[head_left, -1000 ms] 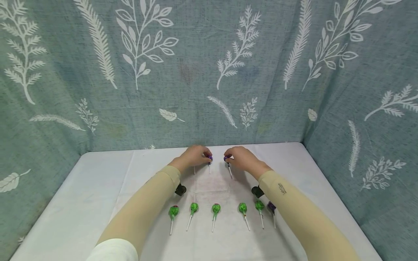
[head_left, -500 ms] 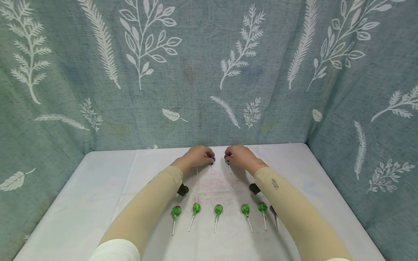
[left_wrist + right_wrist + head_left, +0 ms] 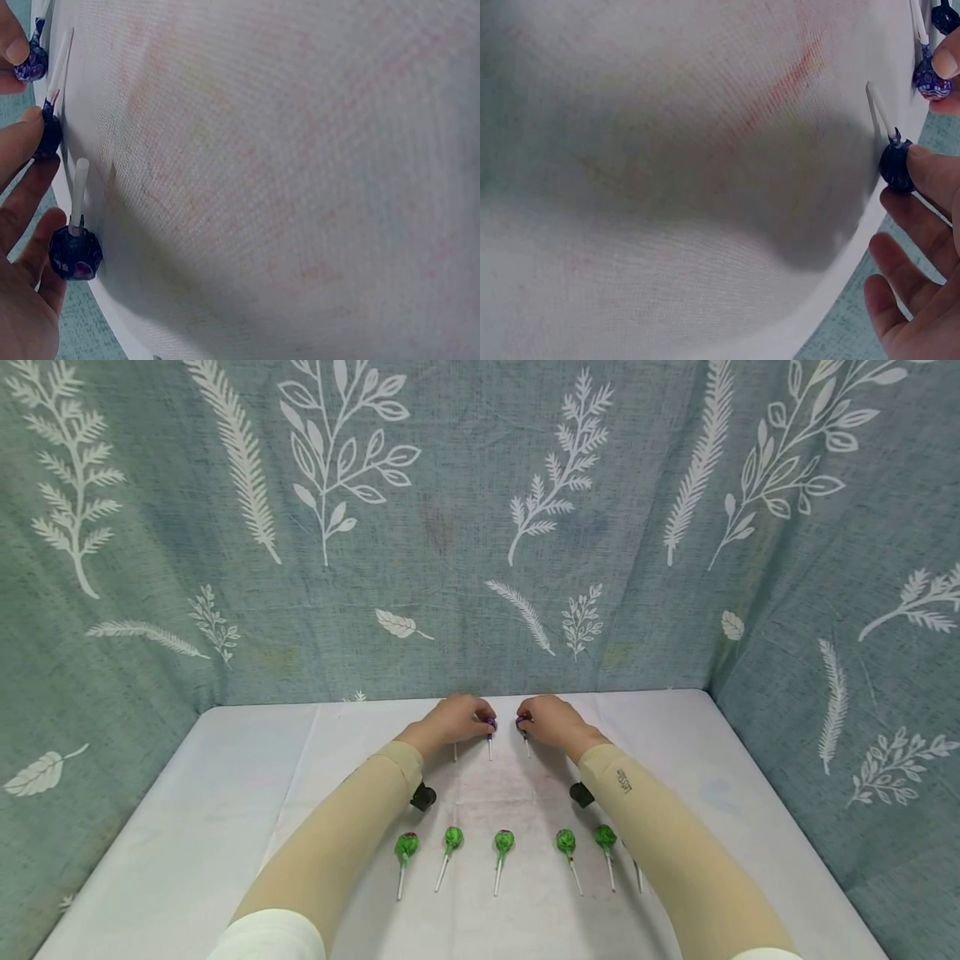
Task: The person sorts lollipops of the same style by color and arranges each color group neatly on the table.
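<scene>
Nearest, five green lollipops (image 3: 504, 841) are laid on the white table (image 3: 195, 810). Beyond, a purple lollipop (image 3: 49, 138) is pinched between thumb and finger of the left hand (image 3: 456, 718) — a second purple lollipop (image 3: 895, 166) likewise by the right hand (image 3: 553, 722), its other fingers parted.

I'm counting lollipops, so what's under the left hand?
Head view: one white stick pokes out; the left hand covers the rest. The left wrist view shows its dark candy, but not that candy's far side.
</scene>
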`<state>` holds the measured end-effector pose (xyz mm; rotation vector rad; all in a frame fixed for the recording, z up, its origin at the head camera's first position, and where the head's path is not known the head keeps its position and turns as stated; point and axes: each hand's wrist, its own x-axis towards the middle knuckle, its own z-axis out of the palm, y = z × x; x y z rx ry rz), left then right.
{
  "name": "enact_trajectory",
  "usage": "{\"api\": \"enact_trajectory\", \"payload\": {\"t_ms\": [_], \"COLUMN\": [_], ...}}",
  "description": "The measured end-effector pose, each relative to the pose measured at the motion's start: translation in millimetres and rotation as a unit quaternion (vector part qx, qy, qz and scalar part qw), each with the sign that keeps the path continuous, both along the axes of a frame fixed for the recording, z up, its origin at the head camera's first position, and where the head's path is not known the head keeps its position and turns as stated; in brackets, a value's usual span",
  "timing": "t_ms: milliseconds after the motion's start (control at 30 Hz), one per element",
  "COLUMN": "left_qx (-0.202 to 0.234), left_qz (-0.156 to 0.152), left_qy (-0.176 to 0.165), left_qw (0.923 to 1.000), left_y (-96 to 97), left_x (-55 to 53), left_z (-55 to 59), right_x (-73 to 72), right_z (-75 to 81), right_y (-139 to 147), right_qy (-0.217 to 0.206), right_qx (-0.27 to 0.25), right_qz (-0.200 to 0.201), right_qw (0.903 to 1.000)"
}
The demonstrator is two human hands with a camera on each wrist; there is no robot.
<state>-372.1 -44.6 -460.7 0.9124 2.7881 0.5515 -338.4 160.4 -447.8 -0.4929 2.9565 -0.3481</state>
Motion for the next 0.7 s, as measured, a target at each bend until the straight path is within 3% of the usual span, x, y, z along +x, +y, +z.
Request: {"api": "enact_trajectory", "payload": {"t_ms": [300, 700], "left_qx": [-0.011, -0.019], "left_qz": [0.002, 0.005], "left_qy": [0.016, 0.012], "left_qw": [0.9998, 0.9997], "left_y": [0.1, 1.6], "left_x": [1.5, 7.3], "left_z": [-1.4, 2.8], "right_x": [1.2, 4.7], "right_z": [-2.1, 0.0], "right_y": [-1.0, -1.1], "right_qy": [0.007, 0.003], "right_qx": [0.002, -0.004], "right_qz": [0.008, 0.005], "right_qw": [0.9999, 1.0]}}
